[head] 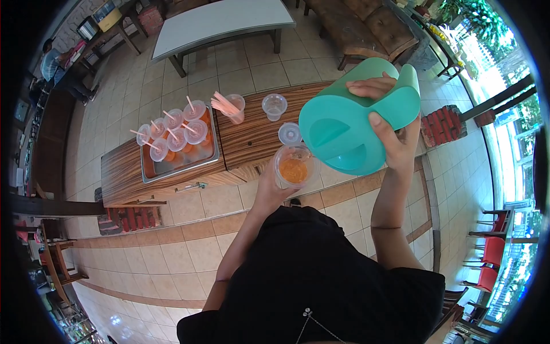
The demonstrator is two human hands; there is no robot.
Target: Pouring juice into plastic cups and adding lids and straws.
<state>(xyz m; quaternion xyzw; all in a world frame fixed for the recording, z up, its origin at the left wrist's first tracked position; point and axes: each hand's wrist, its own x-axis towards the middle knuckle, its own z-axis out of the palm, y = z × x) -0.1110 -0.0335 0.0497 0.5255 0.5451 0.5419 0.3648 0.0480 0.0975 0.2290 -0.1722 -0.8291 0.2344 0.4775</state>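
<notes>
My left hand [270,189] grips a clear plastic cup [316,165] in front of the counter's near edge. Orange liquid [293,170] lies inside it. Above and to the right, my right hand [393,133] holds a turquoise plastic pitcher [343,129] by its handle side, tipped over towards the cup. A thin stream seems to run from the pitcher into the cup. Just beyond the cup, a clear plastic lid [290,133] rests on the wood-grain counter [258,133]. An upright clear cup [274,106] stands behind that lid.
Left on the counter, a metal tray [180,172] holds several lidded cups [196,131] of orange drink with straws. Pink straws [223,103] lean in another cup [239,116]. Beyond stand a white table [223,26] and a brown sofa [348,26]. A person [64,64] is at the far left.
</notes>
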